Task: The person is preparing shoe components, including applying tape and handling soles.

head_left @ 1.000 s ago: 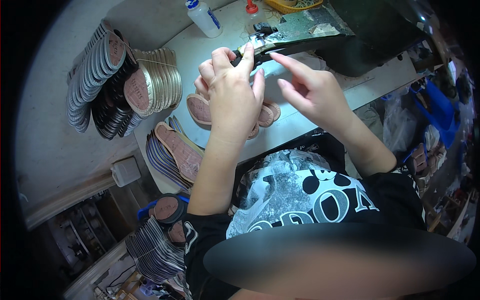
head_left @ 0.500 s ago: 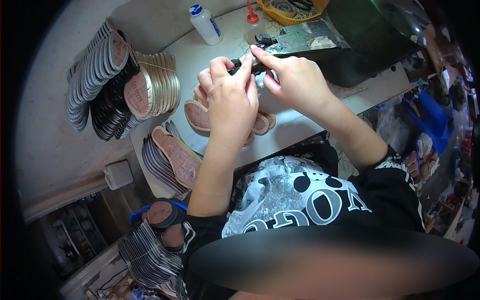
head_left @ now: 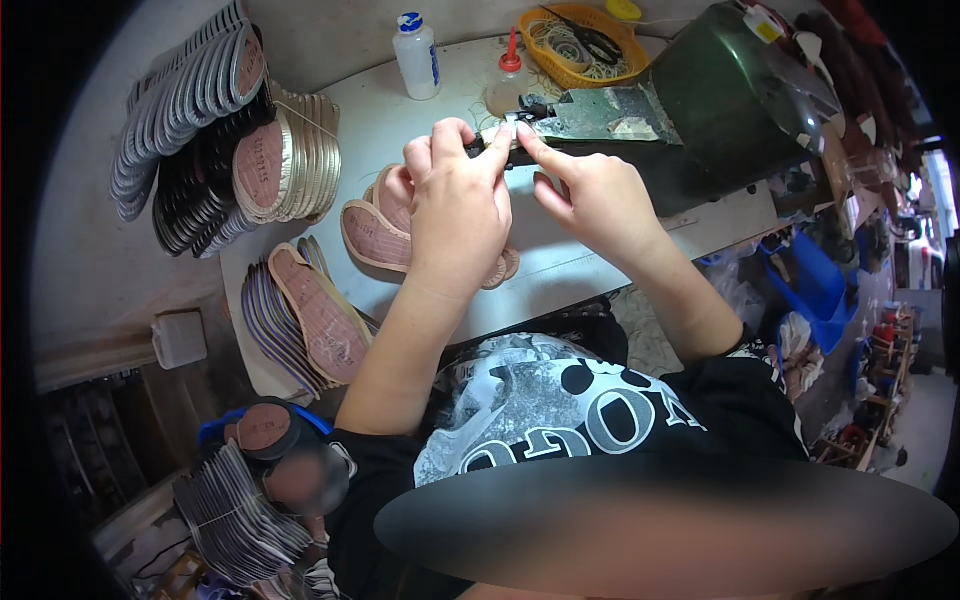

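Note:
My left hand [head_left: 455, 205] and my right hand [head_left: 603, 200] meet at the working end of a dark green machine [head_left: 605, 110]. Both index fingers are stretched out, their tips close together on a small pale spot there. The other left fingers are curled; whatever they may hold is hidden. On the right hand, thumb and index stand apart with nothing visible between them. Under and beside my left wrist lie several loose tan insoles [head_left: 368, 236], partly covered by the hand.
Bundled silver, black and gold insoles [head_left: 285, 165] stand at the left; another insole stack [head_left: 320, 315] lies nearer. Behind are a white bottle [head_left: 417, 65], a red-tipped bottle [head_left: 508, 88] and a yellow basket [head_left: 560, 76] with scissors. A blue plastic thing [head_left: 815, 290] is at right.
The whole view has shifted, showing more of the machine and basket. My fingertips stay together at the machine's end, with the right index drawn slightly nearer the left one.

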A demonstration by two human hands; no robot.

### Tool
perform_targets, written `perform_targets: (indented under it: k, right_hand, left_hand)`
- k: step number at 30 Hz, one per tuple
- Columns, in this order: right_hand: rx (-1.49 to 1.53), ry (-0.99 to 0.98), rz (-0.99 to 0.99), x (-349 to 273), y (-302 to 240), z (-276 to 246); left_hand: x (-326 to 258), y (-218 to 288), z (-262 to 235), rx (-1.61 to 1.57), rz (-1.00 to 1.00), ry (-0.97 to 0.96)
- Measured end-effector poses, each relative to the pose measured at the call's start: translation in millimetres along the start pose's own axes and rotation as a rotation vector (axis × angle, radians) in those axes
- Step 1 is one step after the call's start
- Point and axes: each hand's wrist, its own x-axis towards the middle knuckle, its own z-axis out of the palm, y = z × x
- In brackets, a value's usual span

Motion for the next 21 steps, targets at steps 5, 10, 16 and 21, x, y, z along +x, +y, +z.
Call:
perform_targets:
  k: [5,10,16,21]
  right_hand:
    - [0.025,-0.011,-0.005,1.2,-3.1,-4.4]
    - [0.170,-0.031,0.016,-12.0,-4.3,-5.5]
    - [0.396,-0.027,0.132,-21.4,-3.7,-4.7]
    - [0.293,-0.017,-0.008,-10.8,-3.4,-7.5]
  left_hand:
    - [7.8,-5.4,6.9,-0.068,0.029,0.010]
    - [8.2,-3.0,10.8,-0.153,0.048,-0.020]
    - [5.9,4.1,17.1,-0.228,0.002,0.009]
    - [8.4,-0.5,13.1,-0.297,-0.006,-0.023]
